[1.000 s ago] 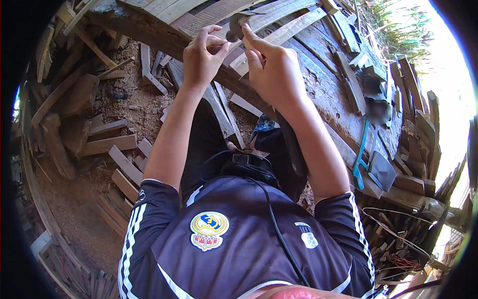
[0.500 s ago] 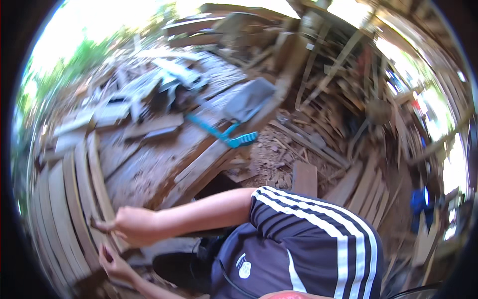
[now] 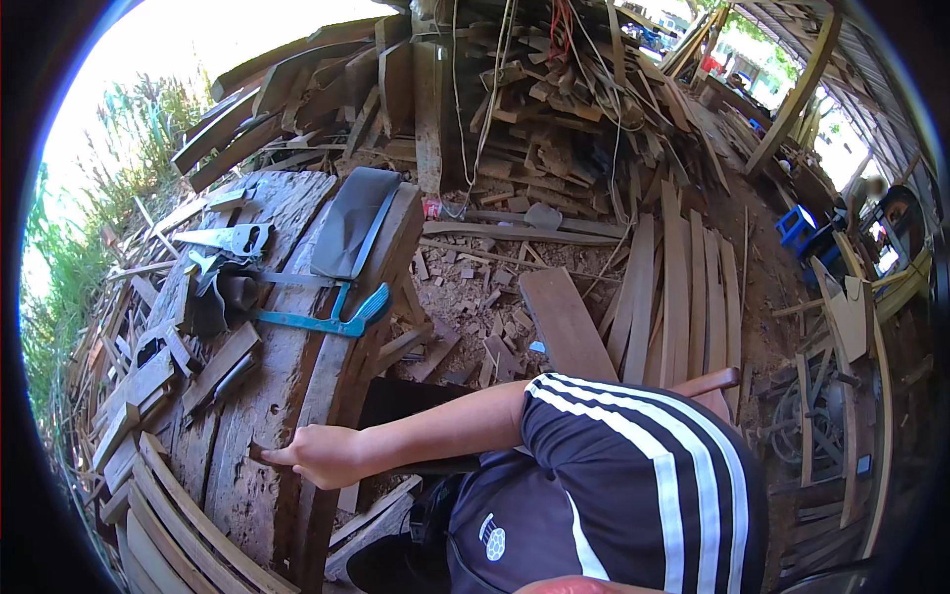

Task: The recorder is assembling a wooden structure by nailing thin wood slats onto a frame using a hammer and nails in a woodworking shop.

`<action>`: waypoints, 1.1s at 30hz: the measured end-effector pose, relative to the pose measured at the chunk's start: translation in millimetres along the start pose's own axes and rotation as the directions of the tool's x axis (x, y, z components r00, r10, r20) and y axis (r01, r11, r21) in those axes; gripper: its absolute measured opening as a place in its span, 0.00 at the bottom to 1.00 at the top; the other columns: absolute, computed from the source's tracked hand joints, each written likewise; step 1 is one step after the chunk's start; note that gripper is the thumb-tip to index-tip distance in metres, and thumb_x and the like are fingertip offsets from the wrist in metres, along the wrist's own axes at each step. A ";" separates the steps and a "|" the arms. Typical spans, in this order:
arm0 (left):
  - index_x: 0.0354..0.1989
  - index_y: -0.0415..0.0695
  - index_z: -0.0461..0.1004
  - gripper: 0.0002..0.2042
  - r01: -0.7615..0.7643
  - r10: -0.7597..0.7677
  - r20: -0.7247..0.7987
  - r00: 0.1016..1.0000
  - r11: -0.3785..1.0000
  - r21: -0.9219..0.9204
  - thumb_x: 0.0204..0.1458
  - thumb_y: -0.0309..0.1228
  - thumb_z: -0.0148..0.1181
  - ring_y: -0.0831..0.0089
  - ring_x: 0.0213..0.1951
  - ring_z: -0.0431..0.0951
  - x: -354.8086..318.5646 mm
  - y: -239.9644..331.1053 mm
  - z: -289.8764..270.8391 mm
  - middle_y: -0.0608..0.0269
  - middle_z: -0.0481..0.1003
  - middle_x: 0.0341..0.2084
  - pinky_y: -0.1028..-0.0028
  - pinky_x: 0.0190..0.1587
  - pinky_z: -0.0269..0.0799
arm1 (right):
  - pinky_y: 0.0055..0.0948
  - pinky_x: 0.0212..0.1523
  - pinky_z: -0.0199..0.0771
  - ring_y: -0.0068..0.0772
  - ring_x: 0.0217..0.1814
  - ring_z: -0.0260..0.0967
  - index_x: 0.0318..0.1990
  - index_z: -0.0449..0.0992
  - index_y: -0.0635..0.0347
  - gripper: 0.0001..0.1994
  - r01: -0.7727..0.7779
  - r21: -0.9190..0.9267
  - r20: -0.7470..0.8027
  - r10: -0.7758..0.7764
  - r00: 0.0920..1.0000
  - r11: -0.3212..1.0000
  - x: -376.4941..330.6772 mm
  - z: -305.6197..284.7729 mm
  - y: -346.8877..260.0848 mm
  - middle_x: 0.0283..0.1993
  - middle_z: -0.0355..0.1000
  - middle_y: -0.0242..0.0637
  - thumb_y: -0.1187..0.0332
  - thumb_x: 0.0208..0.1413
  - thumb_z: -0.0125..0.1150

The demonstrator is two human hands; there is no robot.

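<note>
My right hand (image 3: 327,456) reaches left over the thick, weathered timber bench (image 3: 259,495). Its fingers are closed around a small dark brown piece (image 3: 259,453) that looks like wood, mostly hidden by the fist. My left hand is out of view. On the bench beyond the right hand lies a teal hacksaw (image 3: 327,324), and above it a flat grey slab-like thing (image 3: 348,233). Farther off rests a handsaw (image 3: 223,238) with a dark handle. Short wood offcuts (image 3: 223,366) lie to the left of the hacksaw.
Long curved boards (image 3: 183,525) are stacked along the bench's near left side. A wide plank (image 3: 569,322) and several long boards (image 3: 678,287) lie on the chip-strewn ground to the right. Piled timber (image 3: 554,129) stands behind. A blue plastic stool (image 3: 795,226) is at far right.
The view has swung right and steadied. My left hand, seen near the right one before, has left the picture. My right hand keeps its grip on the small brown piece.
</note>
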State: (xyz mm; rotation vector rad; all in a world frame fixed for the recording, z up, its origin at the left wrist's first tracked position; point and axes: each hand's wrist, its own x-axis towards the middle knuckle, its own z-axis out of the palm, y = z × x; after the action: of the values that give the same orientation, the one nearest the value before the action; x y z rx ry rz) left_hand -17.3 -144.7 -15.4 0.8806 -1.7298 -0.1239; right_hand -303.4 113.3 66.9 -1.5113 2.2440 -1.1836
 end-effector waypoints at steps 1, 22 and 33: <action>0.27 0.35 0.82 0.15 0.021 -0.021 0.006 1.000 1.000 0.002 0.55 0.37 0.69 0.59 0.29 0.80 -0.8 0.7 2.3 0.51 0.80 0.25 0.64 0.35 0.77 | 0.50 0.37 0.73 0.62 0.30 0.73 0.66 0.66 0.63 0.28 -0.005 -0.002 -0.004 0.005 1.000 1.000 0.6 -1.3 -2.8 0.24 0.71 0.59 0.77 0.55 0.55; 0.27 0.41 0.81 0.04 0.118 -0.119 0.029 0.992 0.993 0.029 0.48 0.27 0.70 0.60 0.34 0.81 5.2 30.7 -7.0 0.58 0.81 0.28 0.65 0.41 0.75 | 0.46 0.38 0.77 0.60 0.36 0.77 0.60 0.74 0.57 0.23 0.353 0.205 0.293 -0.402 0.868 0.913 97.0 103.4 -148.6 0.30 0.75 0.59 0.72 0.54 0.58; 0.26 0.41 0.81 0.04 0.163 -0.164 0.013 0.986 0.986 0.046 0.45 0.26 0.71 0.64 0.35 0.81 5.6 17.0 -15.4 0.62 0.81 0.30 0.68 0.41 0.75 | 0.47 0.37 0.75 0.60 0.32 0.75 0.62 0.72 0.58 0.25 0.406 0.164 0.285 -0.437 0.853 0.899 84.6 105.5 -171.9 0.27 0.72 0.60 0.75 0.55 0.55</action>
State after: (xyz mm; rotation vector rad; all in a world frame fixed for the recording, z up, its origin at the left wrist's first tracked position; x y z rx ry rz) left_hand -12.8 -130.7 3.0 1.0570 -1.6799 -0.2028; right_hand -165.0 -39.7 139.4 -2.0544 1.6708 -1.0359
